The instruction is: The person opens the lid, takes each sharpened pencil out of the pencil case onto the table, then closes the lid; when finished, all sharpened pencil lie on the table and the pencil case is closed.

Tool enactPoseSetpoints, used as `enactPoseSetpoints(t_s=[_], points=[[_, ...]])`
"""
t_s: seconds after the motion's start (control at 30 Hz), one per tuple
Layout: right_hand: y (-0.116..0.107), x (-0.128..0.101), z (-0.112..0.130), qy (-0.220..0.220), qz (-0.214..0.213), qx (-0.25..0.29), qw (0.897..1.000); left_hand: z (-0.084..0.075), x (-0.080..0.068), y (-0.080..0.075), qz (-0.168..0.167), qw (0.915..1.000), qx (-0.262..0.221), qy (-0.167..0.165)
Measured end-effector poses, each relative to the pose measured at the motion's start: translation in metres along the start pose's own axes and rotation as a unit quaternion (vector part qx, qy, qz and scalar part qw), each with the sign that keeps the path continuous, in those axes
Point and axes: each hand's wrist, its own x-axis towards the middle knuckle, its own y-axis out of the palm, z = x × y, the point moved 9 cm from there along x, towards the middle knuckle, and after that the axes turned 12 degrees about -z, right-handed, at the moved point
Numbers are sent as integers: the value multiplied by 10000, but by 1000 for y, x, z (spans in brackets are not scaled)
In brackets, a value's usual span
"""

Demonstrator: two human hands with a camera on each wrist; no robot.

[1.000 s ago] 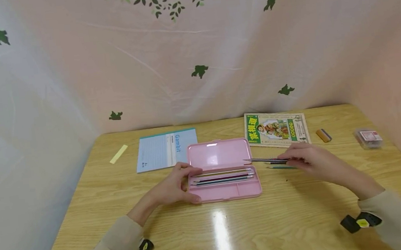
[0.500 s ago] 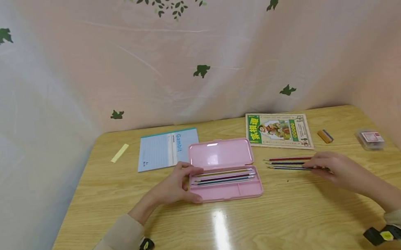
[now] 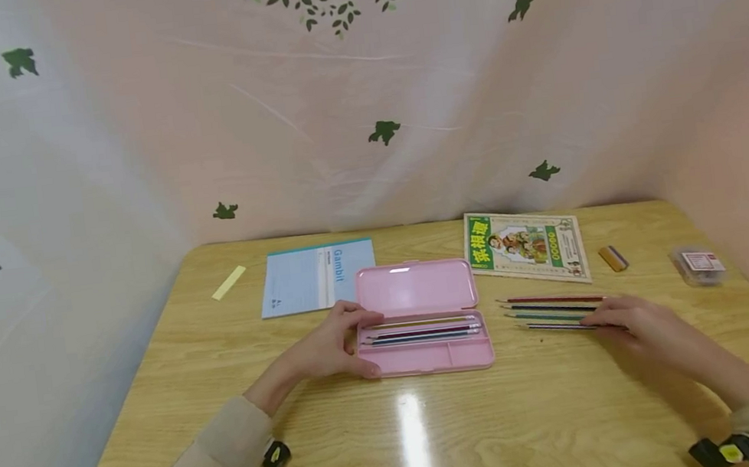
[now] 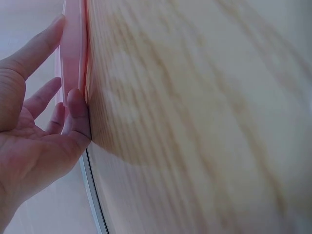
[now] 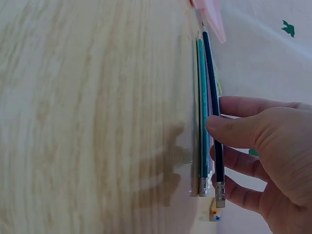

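Observation:
The pink pencil case (image 3: 415, 288) lies open on the table with several pencils (image 3: 421, 334) in its long back compartment. My left hand (image 3: 325, 347) holds the case's left end, thumb at the near edge and fingertips at the far edge; the left wrist view shows the hand (image 4: 39, 141) against the pink side wall. To the right of the case, my right hand (image 3: 649, 327) pinches a dark blue pencil (image 5: 213, 92) near its eraser end, between thumb and fingers. Beside it lie a teal pencil (image 3: 550, 316), a black pencil (image 3: 549, 308) and a red pencil (image 3: 555, 299), roughly parallel.
Behind the case are a blue notebook (image 3: 297, 281) and an illustrated booklet (image 3: 525, 247). A yellow strip (image 3: 229, 282) lies far left. An orange-brown block (image 3: 614, 258) and a small clear box (image 3: 699, 265) with a label lie to the right. A curtain (image 3: 310, 156) hangs behind the table.
My right hand has moved right and toward me with the pencil, away from the case and to the near side of the other pencils. The left hand keeps its hold on the case.

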Motion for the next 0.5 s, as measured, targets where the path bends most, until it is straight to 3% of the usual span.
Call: enactPoseSetpoints(t_s=[0.5], points=[[7, -2, 4, -140, -235, -150, 9995, 0, 1, 0, 22, 10000, -46, -72]])
